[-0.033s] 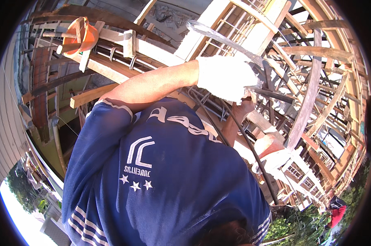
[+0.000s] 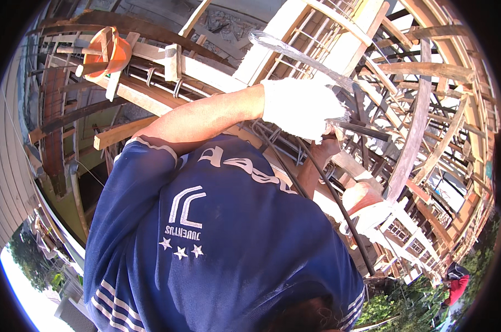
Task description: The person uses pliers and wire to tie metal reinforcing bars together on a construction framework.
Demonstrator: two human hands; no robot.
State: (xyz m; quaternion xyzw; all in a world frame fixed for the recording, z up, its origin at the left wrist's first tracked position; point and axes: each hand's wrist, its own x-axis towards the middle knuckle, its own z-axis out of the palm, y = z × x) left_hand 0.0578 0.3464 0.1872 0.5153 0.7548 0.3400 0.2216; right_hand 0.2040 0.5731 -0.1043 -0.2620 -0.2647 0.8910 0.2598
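My left hand (image 2: 303, 108), in a white glove washed out by sunlight, reaches across from the left. It is closed, and a dark bar-like tool (image 2: 364, 130) sticks out of it to the right. A looped bundle of thin grey wire (image 2: 300, 53) extends from beside the glove toward the upper left. Just below the glove's fingertips is my right hand (image 2: 329, 146), bare and apparently closed; the glove partly hides its fingers, and what they hold cannot be made out. Two dark rods (image 2: 330, 185) slant past my right forearm.
Steel bars (image 2: 308, 36) lie between wooden form boards at the top. An orange bucket (image 2: 113, 52) is among the beams at upper left. Many crossing timbers (image 2: 419, 127) fill the right side. A person in red (image 2: 457, 289) is at lower right, beside greenery.
The dark tool has turned slightly, its far end a little lower and further left. Both hands stay close together. The whole view has shifted slightly.
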